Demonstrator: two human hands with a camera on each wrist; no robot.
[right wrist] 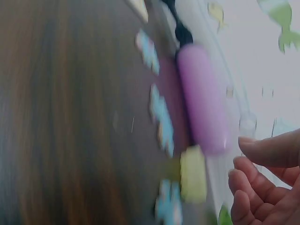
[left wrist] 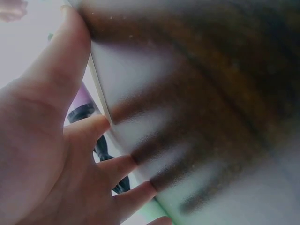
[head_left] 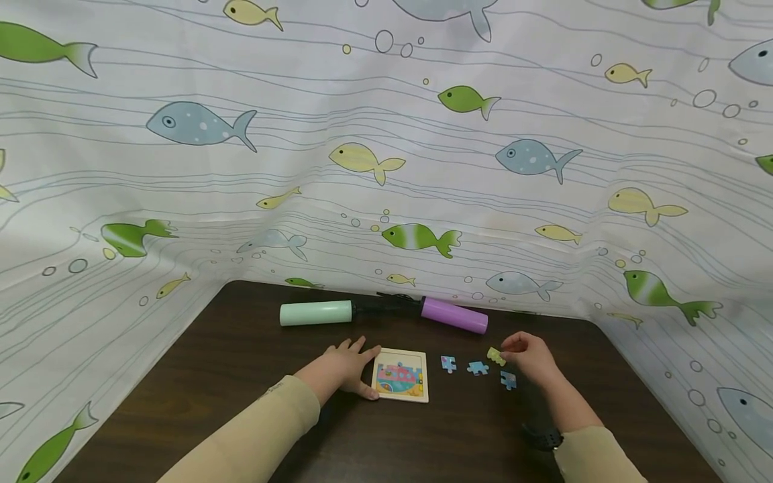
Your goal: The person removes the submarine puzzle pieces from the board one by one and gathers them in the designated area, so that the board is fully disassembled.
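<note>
A square puzzle board (head_left: 400, 397) with a pale raised border lies on the table, partly filled with a pink and blue picture. My left hand (head_left: 347, 367) has its fingers spread, with thumb and fingertips at the board's left edge. To the right, my right hand (head_left: 531, 359) has its fingers loosely bent beside a small yellow piece with wavy edges (head_left: 496, 356). In the right wrist view a gap shows between that hand's fingertips and the yellow piece (right wrist: 193, 174). Blue puzzle pieces lie nearby: one with pink (head_left: 448, 363), one in the middle (head_left: 478, 368), one nearest the right hand (head_left: 508, 380).
Behind the board lie a mint-green cylinder (head_left: 316, 313) and a purple cylinder (head_left: 454, 315), with black parts (head_left: 386, 305) between them. A fish-patterned curtain (head_left: 362, 201) rises along the back and both sides of the dark wooden table (head_left: 386, 443).
</note>
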